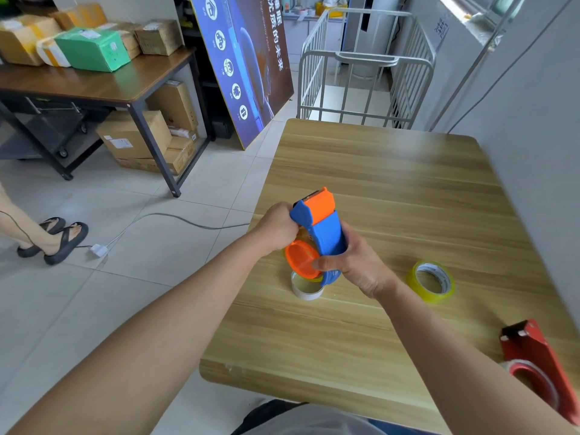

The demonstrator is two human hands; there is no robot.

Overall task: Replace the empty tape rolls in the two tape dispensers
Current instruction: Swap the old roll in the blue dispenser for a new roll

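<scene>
With the right hand (pixel 354 265) clamped round the blue dispenser (pixel 320 233) above the table's (pixel 392 183) near left, the left hand (pixel 276 227) gripping its head should, I judge, pull steadily toward the orange hub (pixel 301 259).

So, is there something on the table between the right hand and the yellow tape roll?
Nothing visible. The right hand grips the blue dispenser; the yellow tape roll lies to its right, with only bare table between.

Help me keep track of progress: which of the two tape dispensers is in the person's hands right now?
The blue and orange dispenser, gripped by both hands. The red dispenser lies untouched at the table's near right corner.
</scene>
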